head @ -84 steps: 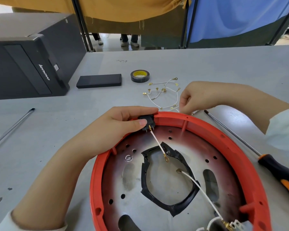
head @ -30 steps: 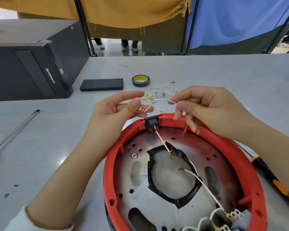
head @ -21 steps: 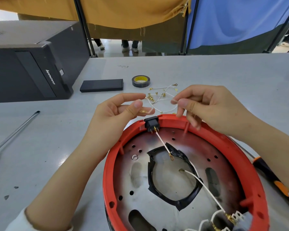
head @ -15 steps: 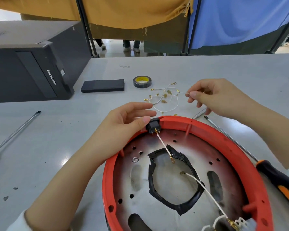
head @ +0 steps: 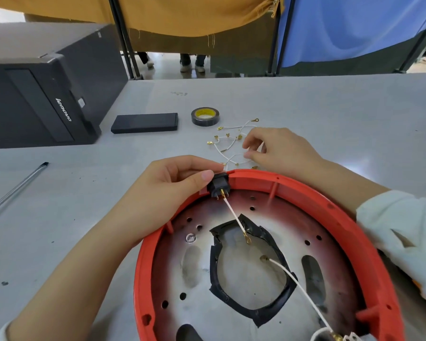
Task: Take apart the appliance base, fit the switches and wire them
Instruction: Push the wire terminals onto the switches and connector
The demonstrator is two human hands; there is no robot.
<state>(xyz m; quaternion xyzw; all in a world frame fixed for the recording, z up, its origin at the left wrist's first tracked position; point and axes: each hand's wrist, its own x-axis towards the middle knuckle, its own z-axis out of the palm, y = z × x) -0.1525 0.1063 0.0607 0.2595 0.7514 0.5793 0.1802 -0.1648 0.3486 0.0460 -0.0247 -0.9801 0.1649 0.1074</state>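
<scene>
Bare table (head: 330, 107) far right & left of red base (head: 143, 267). Ahead, loose wires (head: 228, 146), tape roll (head: 204, 116), black box (head: 145, 123) block; computer case (head: 42, 94) walls off left.

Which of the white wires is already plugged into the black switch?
The short white wire running from the switch down to the black tape ring. The loose wires lie on the table; the long wire ends mid-plate.

Red round base (head: 349, 217) lies upside down on the table, its metal plate with holes and a black-taped opening facing up. Black switch (head: 219, 187) sits in the far rim, one white wire (head: 234, 215) hanging off it. Loose white wires (head: 228, 146) with gold ends lie just behind it.
</scene>
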